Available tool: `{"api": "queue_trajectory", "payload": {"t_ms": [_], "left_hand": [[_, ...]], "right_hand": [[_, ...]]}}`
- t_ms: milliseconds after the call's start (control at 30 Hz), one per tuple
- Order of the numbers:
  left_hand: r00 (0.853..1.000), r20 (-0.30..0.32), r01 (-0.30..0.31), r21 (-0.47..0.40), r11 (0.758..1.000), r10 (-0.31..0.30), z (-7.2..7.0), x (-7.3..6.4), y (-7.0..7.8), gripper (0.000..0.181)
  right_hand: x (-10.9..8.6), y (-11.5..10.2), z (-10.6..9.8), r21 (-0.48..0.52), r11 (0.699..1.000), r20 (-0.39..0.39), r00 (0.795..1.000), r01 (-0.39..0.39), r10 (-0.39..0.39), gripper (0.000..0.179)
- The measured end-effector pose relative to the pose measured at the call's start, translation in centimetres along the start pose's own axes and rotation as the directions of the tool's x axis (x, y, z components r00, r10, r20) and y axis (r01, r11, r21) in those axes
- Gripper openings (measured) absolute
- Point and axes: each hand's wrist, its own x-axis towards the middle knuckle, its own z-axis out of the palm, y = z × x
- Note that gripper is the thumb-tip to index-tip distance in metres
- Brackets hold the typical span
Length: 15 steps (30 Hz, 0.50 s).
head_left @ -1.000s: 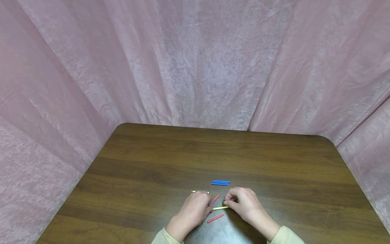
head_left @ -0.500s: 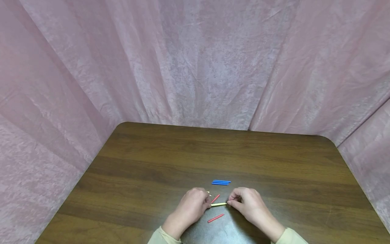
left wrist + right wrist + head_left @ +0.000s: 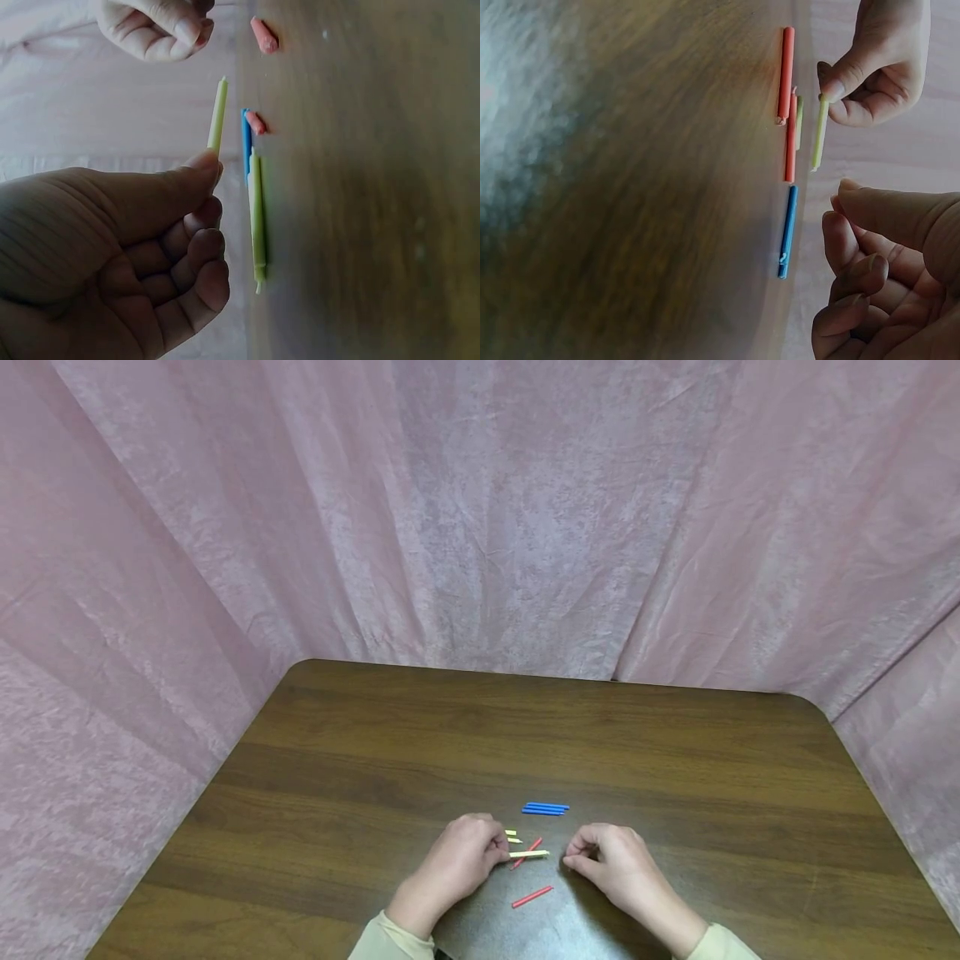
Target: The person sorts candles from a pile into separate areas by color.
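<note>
My left hand (image 3: pixel 463 858) pinches one end of a thin yellow candle (image 3: pixel 217 116) between thumb and finger, and its wick end points toward my right hand (image 3: pixel 617 864). In the right wrist view this candle (image 3: pixel 820 135) is raised off the table. My right hand holds nothing; its fingers are loosely bent, the thumb near the forefinger, a short way from the candle's tip. Below the held candle lies a red candle (image 3: pixel 537 842), partly crossed by it in the head view. More yellow candles (image 3: pixel 514 841) lie just past my left fingers, partly hidden by them.
Several blue candles (image 3: pixel 545 809) lie side by side farther back on the brown wooden table (image 3: pixel 375 760). Another red candle (image 3: pixel 532 897) lies slanted nearer to me, between my forearms. Pink curtains (image 3: pixel 480 527) hang behind the table and along its sides.
My right hand has let go of the yellow candle's end and shifted slightly right. My left hand has drawn the candle left and away from me, uncovering more of the yellow candles behind.
</note>
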Motion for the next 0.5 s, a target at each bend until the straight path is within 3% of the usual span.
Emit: {"api": "queue_trajectory", "payload": {"t_ms": [500], "left_hand": [[1.0,-0.012,0.015,-0.08,0.997,-0.016,-0.6,0.4,-1.6,0.017]], "right_hand": [[-0.1,0.2,0.3,0.017,1.0,0.047,0.999,-0.01,0.009,0.019]]}}
